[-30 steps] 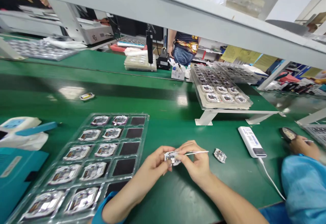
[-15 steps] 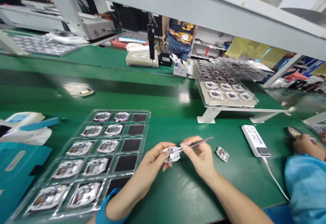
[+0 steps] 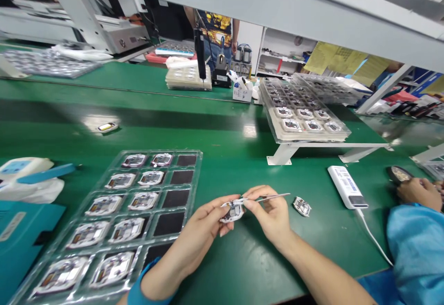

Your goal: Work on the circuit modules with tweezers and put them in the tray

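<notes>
My left hand point(image 3: 204, 227) pinches a small white electronic module point(image 3: 233, 210) just above the green bench. My right hand point(image 3: 271, 213) grips thin metal tweezers point(image 3: 274, 197), their tips touching the top of the module. A second loose module point(image 3: 302, 206) lies on the bench just right of my right hand. A clear plastic tray point(image 3: 120, 212) to the left holds several similar modules in two columns, with empty dark pockets in its right column.
A white power bank point(image 3: 345, 186) with a cable lies at right. A co-worker's hand point(image 3: 418, 193) and blue sleeve point(image 3: 414, 249) are at far right. Stacked trays point(image 3: 301, 120) stand on a white stand. A teal device point(image 3: 21, 231) sits at left. Another person point(image 3: 218, 27) stands behind.
The tweezers dropped from a raised angle to nearly level over the module. The person at the back moved left. My hands stayed in place.
</notes>
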A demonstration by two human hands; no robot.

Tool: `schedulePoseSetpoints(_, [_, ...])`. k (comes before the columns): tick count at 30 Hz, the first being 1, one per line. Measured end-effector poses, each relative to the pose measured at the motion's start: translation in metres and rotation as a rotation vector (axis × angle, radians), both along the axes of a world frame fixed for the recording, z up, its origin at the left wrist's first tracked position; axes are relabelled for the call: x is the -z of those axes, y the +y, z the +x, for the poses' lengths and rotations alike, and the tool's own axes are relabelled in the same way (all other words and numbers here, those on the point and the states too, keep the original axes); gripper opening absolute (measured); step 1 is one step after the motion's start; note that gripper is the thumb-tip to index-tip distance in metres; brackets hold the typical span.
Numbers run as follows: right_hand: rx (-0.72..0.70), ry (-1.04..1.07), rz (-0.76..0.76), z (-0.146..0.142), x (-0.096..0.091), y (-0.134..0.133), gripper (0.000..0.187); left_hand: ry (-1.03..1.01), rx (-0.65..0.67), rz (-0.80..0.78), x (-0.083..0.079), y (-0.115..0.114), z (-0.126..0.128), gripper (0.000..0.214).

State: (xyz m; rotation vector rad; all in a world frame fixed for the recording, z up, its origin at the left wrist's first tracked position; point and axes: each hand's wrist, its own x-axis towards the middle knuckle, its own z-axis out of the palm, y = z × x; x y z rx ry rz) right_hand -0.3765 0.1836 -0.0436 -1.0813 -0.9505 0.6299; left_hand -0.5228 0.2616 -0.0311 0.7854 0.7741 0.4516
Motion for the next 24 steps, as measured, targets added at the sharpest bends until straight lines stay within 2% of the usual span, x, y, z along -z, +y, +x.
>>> schedulePoseSetpoints(9, [0.032,-0.042,0.013,0.001,0.0004,0.0003,0.011,-0.021,-0.01,-0.024,-0.0026,-0.0006,-0.0014,0.038])
schedulePoseSetpoints(16, [0.033,-0.071,0.004,0.0007,0.002,0.0002,0.009,-0.023,-0.007,-0.017,-0.0045,-0.0017,-0.0004,0.044])
schedulePoseSetpoints(21, [0.024,-0.126,0.037,0.0008,-0.0027,-0.0009,0.006,0.003,0.005,0.019,-0.0058,-0.0026,0.0009,0.049])
schedulePoseSetpoints(24, [0.002,-0.121,0.0,0.0012,-0.0056,-0.0015,0.006,0.019,0.01,0.042,-0.0068,-0.0023,0.0017,0.047])
